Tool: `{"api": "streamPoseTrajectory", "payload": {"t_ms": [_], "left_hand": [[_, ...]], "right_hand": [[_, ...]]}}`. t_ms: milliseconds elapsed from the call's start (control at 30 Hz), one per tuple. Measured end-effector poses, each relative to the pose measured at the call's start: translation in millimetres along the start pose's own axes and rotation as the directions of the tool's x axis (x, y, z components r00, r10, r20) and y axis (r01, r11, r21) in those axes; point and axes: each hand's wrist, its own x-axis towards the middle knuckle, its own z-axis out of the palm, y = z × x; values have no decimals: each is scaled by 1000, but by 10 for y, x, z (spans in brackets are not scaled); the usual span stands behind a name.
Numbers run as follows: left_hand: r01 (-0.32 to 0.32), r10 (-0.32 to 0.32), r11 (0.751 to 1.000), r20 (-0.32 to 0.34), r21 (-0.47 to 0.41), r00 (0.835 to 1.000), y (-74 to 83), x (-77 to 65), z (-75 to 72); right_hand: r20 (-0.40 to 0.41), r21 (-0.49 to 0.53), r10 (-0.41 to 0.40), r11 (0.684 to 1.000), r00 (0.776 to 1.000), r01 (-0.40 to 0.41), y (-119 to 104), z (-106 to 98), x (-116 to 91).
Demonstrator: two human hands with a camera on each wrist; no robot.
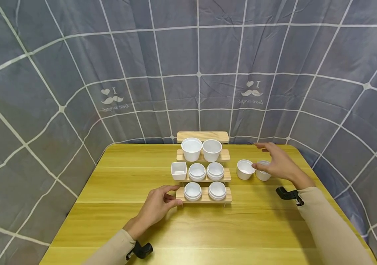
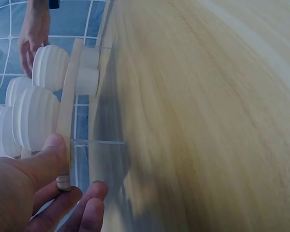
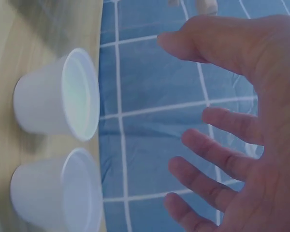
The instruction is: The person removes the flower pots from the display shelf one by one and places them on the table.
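My left hand (image 1: pixel 157 202) pinches the left end of the lowest wooden board of a tiered display stand (image 1: pixel 205 198), thumb on one side and fingers on the other. Two round white ramekins (image 1: pixel 192 191) sit on that board. The board above bears two more ramekins (image 1: pixel 215 171) and a square white dish (image 1: pixel 179 170). Two larger white cups (image 1: pixel 191 149) stand on the third board. Fingers spread and holding nothing, my right hand (image 1: pixel 279 163) hovers over two white cups on the table, a left one (image 1: pixel 245 170) and a right one (image 1: pixel 263 173) that it partly covers.
The top wooden board (image 1: pixel 203 137) of the stand bears nothing. Clear thin supports (image 2: pixel 104 141) carry the boards above the yellow wood-grain table (image 1: pixel 135 173). A grey checked curtain (image 1: pixel 175 92) surrounds the table's back and sides.
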Motion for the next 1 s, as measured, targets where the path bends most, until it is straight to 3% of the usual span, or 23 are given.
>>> {"api": "streamPoseTrajectory", "payload": {"t_ms": [367,1000], "left_hand": [[5,-4,1000,-11,14,1000,39,-4,-2],[-1,1,1000,-4,10,1000,-5,-9,11]], "right_hand": [[-49,-64,-100,993,994,97,-403,37,169],[-94,7,-196,980,976,197,-984,176,338]]}}
